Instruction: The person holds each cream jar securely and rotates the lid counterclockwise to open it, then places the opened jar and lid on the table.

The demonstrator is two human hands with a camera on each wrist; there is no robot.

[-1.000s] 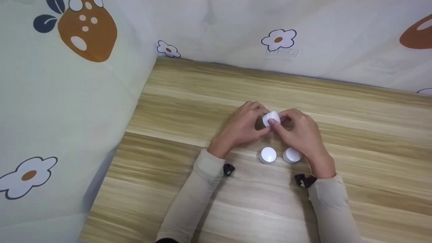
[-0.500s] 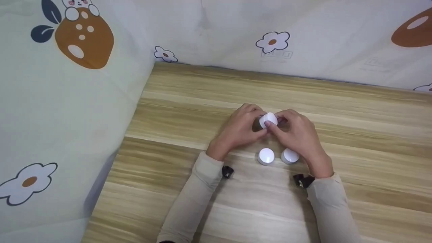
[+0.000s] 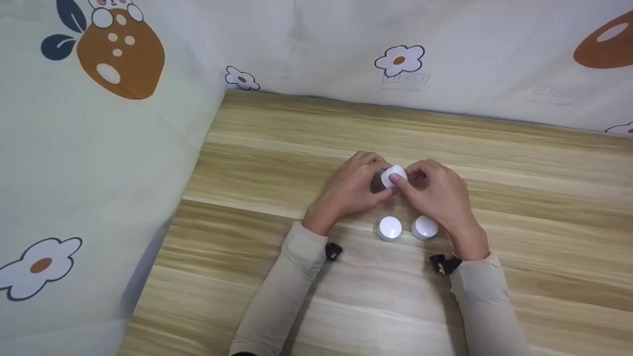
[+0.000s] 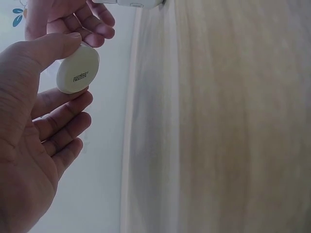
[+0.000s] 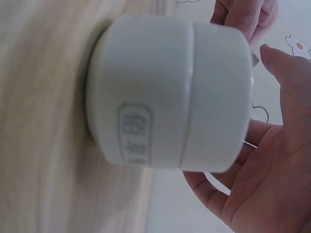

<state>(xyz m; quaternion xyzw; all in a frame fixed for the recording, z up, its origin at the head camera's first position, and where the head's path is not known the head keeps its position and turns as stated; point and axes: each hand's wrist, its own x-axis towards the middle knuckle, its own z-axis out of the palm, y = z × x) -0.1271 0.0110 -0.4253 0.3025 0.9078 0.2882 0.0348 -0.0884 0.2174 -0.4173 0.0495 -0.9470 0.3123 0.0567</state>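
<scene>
White lidded jar (image 3: 397,171), pinched by both your left hand (image 3: 352,184) and right hand (image 3: 438,192); probably light, stiff and rather slippery, best gripped around its sides.

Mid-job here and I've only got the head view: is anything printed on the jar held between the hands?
Observer: Yes, the left wrist view shows small dark characters on the flat round end of the held jar; I can't read them.
Operator: Is either of the two standing jars marked on its side?
Observer: At least one standing jar is: the right wrist view shows a grey framed print there.
</scene>
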